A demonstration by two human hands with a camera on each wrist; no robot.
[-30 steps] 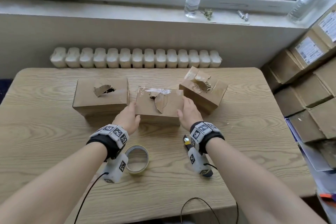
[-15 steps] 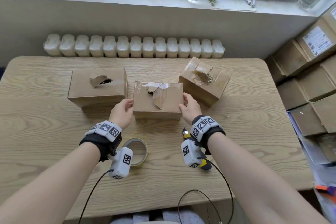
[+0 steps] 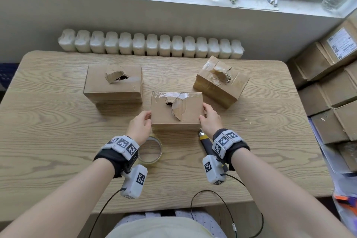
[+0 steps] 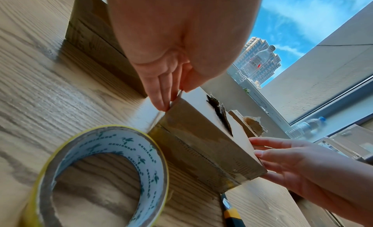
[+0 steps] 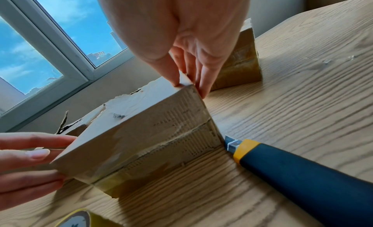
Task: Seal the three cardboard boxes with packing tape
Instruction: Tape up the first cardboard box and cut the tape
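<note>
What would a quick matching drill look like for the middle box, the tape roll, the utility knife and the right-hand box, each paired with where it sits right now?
Things:
1. middle box
2. tape roll
3. utility knife
4. right-hand box

Places:
A. lying on the table by the right wrist, its tip at the near right corner of the held box
B. set at an angle, far right on the table
C. held at its sides between left hand and right hand
D. flat on the table just beside the left wrist

Pairs: 1-C, 2-D, 3-A, 4-B
</note>
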